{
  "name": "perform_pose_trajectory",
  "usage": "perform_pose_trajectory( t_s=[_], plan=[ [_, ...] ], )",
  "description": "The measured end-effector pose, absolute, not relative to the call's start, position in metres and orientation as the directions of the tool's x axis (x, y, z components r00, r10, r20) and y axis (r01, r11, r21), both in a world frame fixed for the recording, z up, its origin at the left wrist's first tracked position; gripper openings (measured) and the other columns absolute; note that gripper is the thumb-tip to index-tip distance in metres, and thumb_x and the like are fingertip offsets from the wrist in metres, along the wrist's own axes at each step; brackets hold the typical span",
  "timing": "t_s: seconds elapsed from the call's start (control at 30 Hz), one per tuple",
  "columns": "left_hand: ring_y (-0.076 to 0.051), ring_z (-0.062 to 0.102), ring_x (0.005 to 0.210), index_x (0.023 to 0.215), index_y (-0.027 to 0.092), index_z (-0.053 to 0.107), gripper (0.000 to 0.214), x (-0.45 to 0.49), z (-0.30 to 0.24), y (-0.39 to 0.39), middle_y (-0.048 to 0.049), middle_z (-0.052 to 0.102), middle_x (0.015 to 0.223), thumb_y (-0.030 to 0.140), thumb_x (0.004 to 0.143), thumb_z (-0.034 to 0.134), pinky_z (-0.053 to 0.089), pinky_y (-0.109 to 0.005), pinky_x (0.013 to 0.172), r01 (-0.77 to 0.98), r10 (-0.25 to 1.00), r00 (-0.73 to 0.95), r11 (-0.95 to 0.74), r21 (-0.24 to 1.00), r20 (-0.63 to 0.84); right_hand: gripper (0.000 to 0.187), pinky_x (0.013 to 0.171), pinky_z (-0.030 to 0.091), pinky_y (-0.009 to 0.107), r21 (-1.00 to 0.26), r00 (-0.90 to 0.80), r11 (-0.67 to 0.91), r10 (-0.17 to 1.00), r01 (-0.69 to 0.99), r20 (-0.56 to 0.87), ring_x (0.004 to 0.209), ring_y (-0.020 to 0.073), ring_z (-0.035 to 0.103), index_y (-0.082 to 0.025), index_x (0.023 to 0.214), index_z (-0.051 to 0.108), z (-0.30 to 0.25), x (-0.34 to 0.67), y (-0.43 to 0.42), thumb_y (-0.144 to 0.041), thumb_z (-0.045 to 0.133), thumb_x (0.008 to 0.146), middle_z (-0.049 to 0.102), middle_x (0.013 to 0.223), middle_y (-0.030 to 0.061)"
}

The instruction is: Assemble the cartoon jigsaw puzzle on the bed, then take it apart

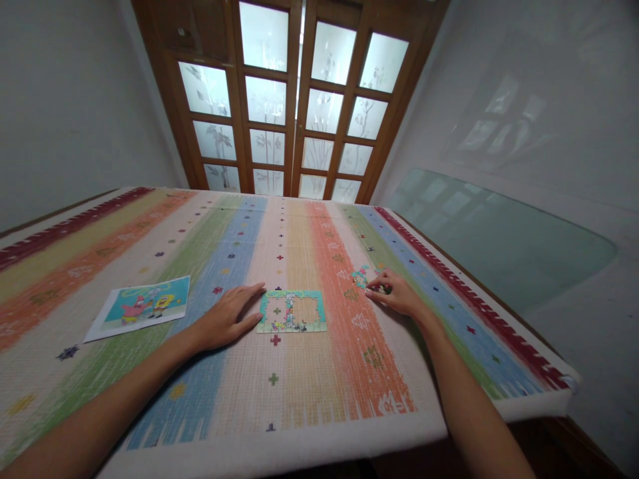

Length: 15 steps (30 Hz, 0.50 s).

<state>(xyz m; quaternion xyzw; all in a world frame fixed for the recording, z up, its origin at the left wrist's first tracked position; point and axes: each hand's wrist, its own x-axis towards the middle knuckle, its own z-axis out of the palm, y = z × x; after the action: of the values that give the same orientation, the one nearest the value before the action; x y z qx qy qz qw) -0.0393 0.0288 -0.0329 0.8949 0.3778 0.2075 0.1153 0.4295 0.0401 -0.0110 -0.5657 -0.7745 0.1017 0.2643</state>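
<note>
A small jigsaw puzzle [291, 311] with a teal border lies on the striped tablecloth [299, 399]; two gaps show inside its frame. My left hand [227, 318] rests flat on the cloth, fingers stretched, touching the puzzle's left edge. To the right, my right hand [394, 291] is curled over a few loose puzzle pieces [360, 276], fingertips pinched on one of them. A cartoon reference picture [142, 306] lies flat to the left of my left arm.
The table's right edge [499, 313] drops beside a glass pane leaning on the wall. Wooden doors with frosted panes [294, 100] stand beyond the far edge. The front edge of the cloth runs just below my forearms.
</note>
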Motion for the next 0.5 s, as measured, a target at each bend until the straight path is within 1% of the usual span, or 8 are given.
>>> perform_pose_trajectory(
  t_s=[0.1, 0.27, 0.4, 0.5],
  plan=[
    [-0.03, 0.049, 0.137, 0.149, 0.017, 0.039, 0.055, -0.0392, -0.0332, 0.0288, -0.0148, 0.049, 0.152, 0.05, 0.105, 0.041, 0.039, -0.049, 0.116, 0.624, 0.72, 0.633, -0.692, 0.363, 0.283, 0.027, 0.068, 0.045, 0.033, -0.506, -0.238, 0.337, 0.938, 0.794, 0.251, 0.069, 0.0191, 0.057, -0.021, 0.082, 0.077, -0.0091, 0.4286, 0.0393, -0.047, 0.071, 0.08, 0.066, 0.077, 0.0055],
    [-0.03, 0.05, 0.136, 0.149, 0.018, 0.039, 0.054, -0.0394, -0.0325, 0.029, -0.0147, 0.05, 0.151, 0.049, 0.105, 0.041, 0.039, -0.049, 0.116, 0.621, 0.717, 0.635, -0.695, 0.363, 0.287, 0.034, 0.059, 0.04, 0.029, -0.656, -0.228, 0.267, 0.963, 0.706, 0.147, 0.059, 0.0148, 0.049, -0.02, 0.072, 0.068, -0.0041, 0.4318, 0.0374, -0.053, 0.074, 0.074, 0.06, 0.064, 0.0003],
    [-0.03, 0.05, 0.136, 0.149, 0.018, 0.039, 0.054, -0.0391, -0.0316, 0.0286, -0.0145, 0.051, 0.15, 0.049, 0.105, 0.041, 0.04, -0.048, 0.116, 0.623, 0.721, 0.633, -0.691, 0.366, 0.282, 0.033, 0.057, 0.038, 0.029, -0.668, -0.257, 0.269, 0.959, 0.694, 0.119, 0.057, 0.0139, 0.047, -0.019, 0.069, 0.069, -0.0018, 0.4291, 0.0354, -0.052, 0.074, 0.074, 0.057, 0.059, -0.0007],
    [-0.03, 0.05, 0.136, 0.149, 0.018, 0.039, 0.055, -0.0387, -0.0313, 0.0281, -0.0149, 0.05, 0.151, 0.05, 0.105, 0.041, 0.039, -0.048, 0.116, 0.625, 0.723, 0.633, -0.689, 0.368, 0.277, 0.03, 0.058, 0.039, 0.029, -0.645, -0.319, 0.294, 0.944, 0.705, 0.083, 0.058, 0.0145, 0.049, -0.019, 0.072, 0.074, -0.0016, 0.4294, 0.0338, -0.049, 0.075, 0.073, 0.062, 0.063, 0.0019]
  ],
)
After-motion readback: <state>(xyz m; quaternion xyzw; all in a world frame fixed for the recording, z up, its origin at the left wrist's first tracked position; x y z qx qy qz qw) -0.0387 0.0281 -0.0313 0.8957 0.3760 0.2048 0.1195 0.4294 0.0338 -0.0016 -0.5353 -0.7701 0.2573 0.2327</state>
